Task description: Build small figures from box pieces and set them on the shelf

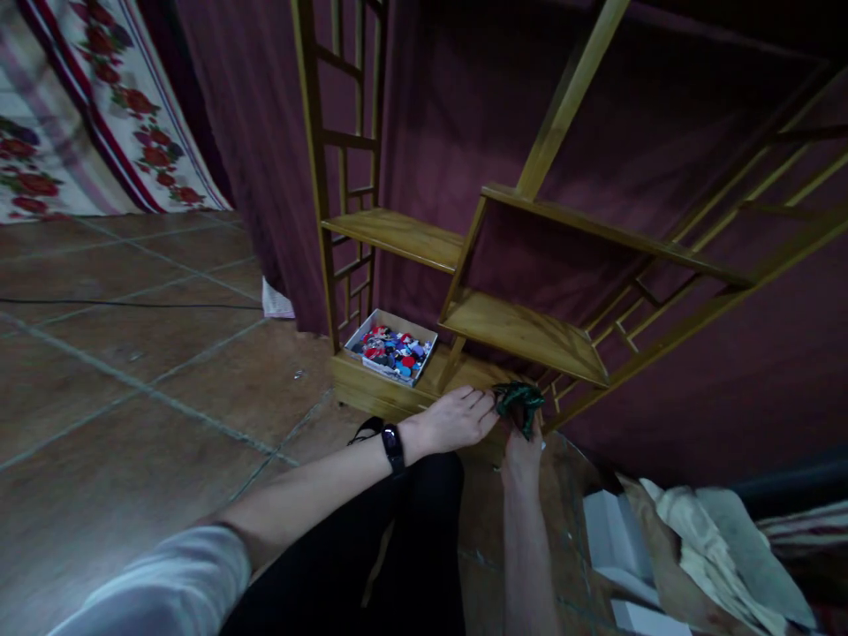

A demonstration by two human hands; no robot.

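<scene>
Left fingers [482, 406] are lying stretched out, nearly straight, tips meeting the left edge of the dark green thing [520, 397]; cannot tell whether they are pinching it or only touching. Right fingers [528, 433] are curling up under the same thing and appear to be gripping it from below, probably so the left hand [457, 420] is free to work at its edge. The right hand [522, 458] is showing only its back, so the grip itself is hidden. The green thing is sitting low, just in front of the wooden shelf [523, 331], beside its base board. It is too dark and crumpled to identify as cloth, foil or leaf. A black wristband [393, 446] is circling the left wrist. An open box of coloured pieces [392, 346] is resting on the base board, well left of the hands. Pale paper sheets [695, 530] are running off the lower right edge.
</scene>
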